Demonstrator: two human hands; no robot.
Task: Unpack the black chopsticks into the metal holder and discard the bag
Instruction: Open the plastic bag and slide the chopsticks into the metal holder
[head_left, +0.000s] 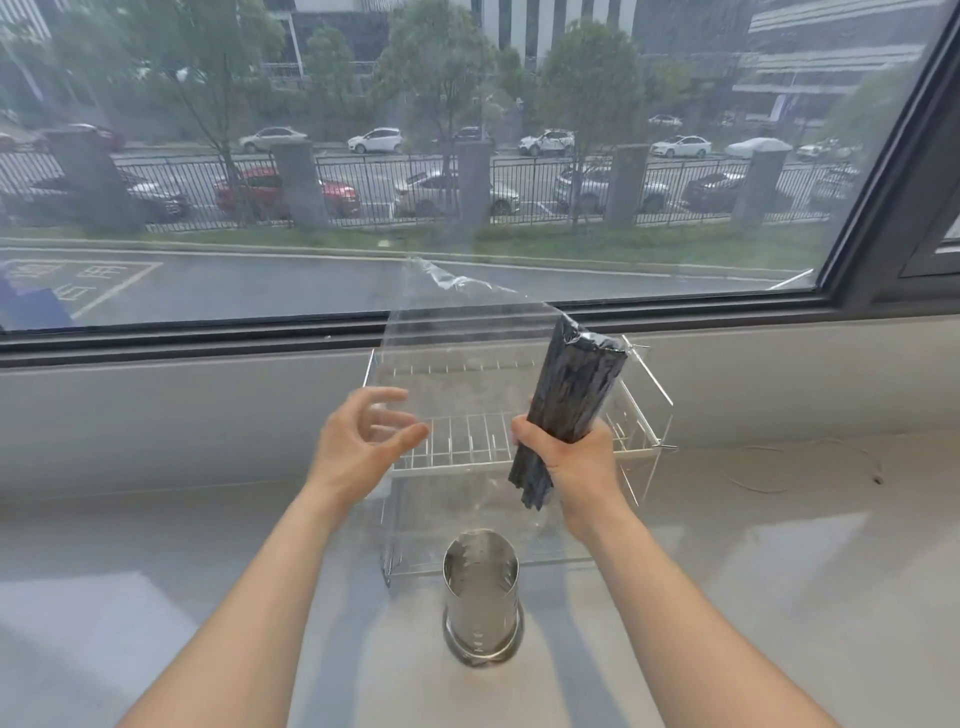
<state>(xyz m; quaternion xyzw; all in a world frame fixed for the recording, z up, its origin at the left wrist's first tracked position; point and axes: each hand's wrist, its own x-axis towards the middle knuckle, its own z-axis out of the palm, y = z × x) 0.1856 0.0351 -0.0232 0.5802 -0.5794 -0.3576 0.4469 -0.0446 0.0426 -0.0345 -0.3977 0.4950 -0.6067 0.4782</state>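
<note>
My right hand (574, 457) grips a thick bundle of black chopsticks (576, 384) that stands nearly upright, with its lower tips poking out below my fist. A clear plastic bag (467, 322) wraps the bundle's top and spreads out to the left and upward. My left hand (363, 441) hovers to the left of the bundle, fingers spread and curled at the loose side of the bag; whether it touches the film is unclear. The metal holder (480, 597) stands upright on the counter below my hands, with nothing in it.
A white wire dish rack (644, 431) stands behind the holder against the window sill. A thin wire (769, 486) lies on the pale stone counter (779, 571) at the right. A large window fills the back.
</note>
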